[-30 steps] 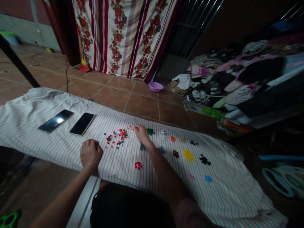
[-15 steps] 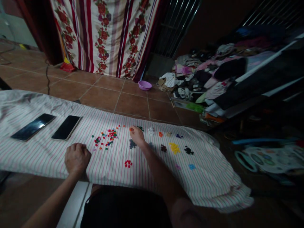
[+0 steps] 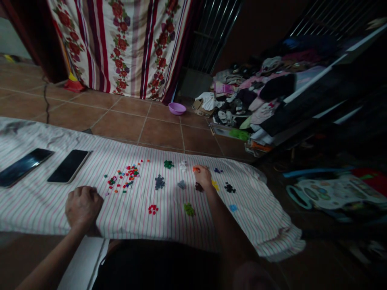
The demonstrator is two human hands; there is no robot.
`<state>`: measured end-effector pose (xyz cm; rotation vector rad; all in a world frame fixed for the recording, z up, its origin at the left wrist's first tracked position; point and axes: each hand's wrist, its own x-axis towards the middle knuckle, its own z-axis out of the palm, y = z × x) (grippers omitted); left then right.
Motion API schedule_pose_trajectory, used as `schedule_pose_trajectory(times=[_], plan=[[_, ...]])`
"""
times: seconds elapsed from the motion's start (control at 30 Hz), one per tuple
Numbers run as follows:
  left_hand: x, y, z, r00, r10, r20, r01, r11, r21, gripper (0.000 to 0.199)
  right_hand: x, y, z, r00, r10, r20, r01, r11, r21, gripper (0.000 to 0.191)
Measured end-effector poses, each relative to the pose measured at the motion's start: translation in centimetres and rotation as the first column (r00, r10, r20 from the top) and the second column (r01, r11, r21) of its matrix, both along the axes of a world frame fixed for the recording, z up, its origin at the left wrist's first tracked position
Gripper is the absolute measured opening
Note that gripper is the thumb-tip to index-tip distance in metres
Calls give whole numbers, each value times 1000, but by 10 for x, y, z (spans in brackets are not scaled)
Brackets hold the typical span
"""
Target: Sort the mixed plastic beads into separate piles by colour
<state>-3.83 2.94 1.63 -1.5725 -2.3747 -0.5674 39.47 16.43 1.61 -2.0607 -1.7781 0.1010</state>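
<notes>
My right hand point(image 3: 203, 176) is over the orange pile point(image 3: 195, 169), its fingertips pinched together at the small orange pieces. Knuckles up, my left hand point(image 3: 83, 204) rests curled on the striped cloth point(image 3: 127, 217), left of a mixed scatter of coloured pieces point(image 3: 132, 173); what its fingers hold, if anything, is hidden. Single-colour piles lie around the right hand: green point(image 3: 168, 164), white point(image 3: 183, 165), dark grey point(image 3: 159, 182), light grey point(image 3: 181, 184), yellow point(image 3: 215, 185), black point(image 3: 229, 187), red point(image 3: 152, 209), lime point(image 3: 189, 209) and light blue point(image 3: 233, 208).
Two dark phones lie at the left, one nearer point(image 3: 69, 166) and one further left point(image 3: 24, 166). Beyond the cloth, a purple basin point(image 3: 177, 108) stands on the tiled floor near a heap of clothes point(image 3: 242, 94). A striped floral curtain point(image 3: 133, 48) hangs behind.
My right hand has moved right, from beside the green pile to the orange pile, uncovering the green, light grey and lime piles. The camera view has shifted slightly right.
</notes>
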Motion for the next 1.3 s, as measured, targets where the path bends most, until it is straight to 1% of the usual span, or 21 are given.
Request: schedule_pose_trajectory(times=[0.13,0.23,0.3,0.4,0.47,0.53,0.57,0.63,0.7,0.77,0.83,0.93,1.0,1.07,1.17,1.23,1.3], plan=[[1,0,1,1000,16,17,-16,1000,5,19,-3,-4,5,999,12,-30,-11,999,44,27],[2,0,2,999,26,22,-26,1000,-5,20,-17,-7,14,995,64,-75,-55,992,115,28],[1,1,1,1000,20,17,-20,1000,3,21,-39,-6,19,978,164,-132,-143,978,153,28],[0,1,-1,1000,20,5,-20,1000,17,21,-89,0,23,911,359,-205,-330,930,161,26],[-1,2,-1,1000,21,2,-21,1000,11,22,-127,6,23,863,457,-217,-434,889,147,25],[-2,2,-2,1000,14,11,-14,1000,7,22,-161,14,20,833,517,-198,-502,856,122,27],[-2,2,-3,1000,11,17,-11,1000,10,22,-175,18,18,828,531,-181,-521,847,103,28],[-2,1,-4,1000,5,29,-5,1000,18,21,-197,26,13,839,526,-144,-525,850,42,30],[-3,1,-4,999,0,33,-1,1000,26,21,-210,31,8,868,485,-102,-491,870,-39,29],[-3,1,-5,1000,0,31,-1,1000,30,21,-217,34,4,894,444,-66,-449,888,-105,28],[-3,1,-5,1000,2,28,-3,999,33,21,-219,33,2,901,432,-46,-434,891,-133,28],[-3,1,-4,1000,8,30,-10,999,37,21,-217,29,2,892,450,-51,-452,883,-122,26],[-2,1,-3,999,7,34,-8,999,33,21,-210,26,3,885,461,-74,-466,880,-93,24],[-2,0,-1,999,7,42,-8,1000,24,21,-197,23,5,881,461,-110,-467,884,-36,25],[-1,-1,1,999,1,53,-2,1000,9,20,-162,19,7,891,420,-169,-412,907,82,25],[0,-1,2,999,-6,52,5,1000,8,18,-130,15,8,917,352,-186,-330,934,139,24],[0,-1,1,999,-8,46,7,1000,14,17,-95,13,10,950,257,-176,-232,961,154,24]])
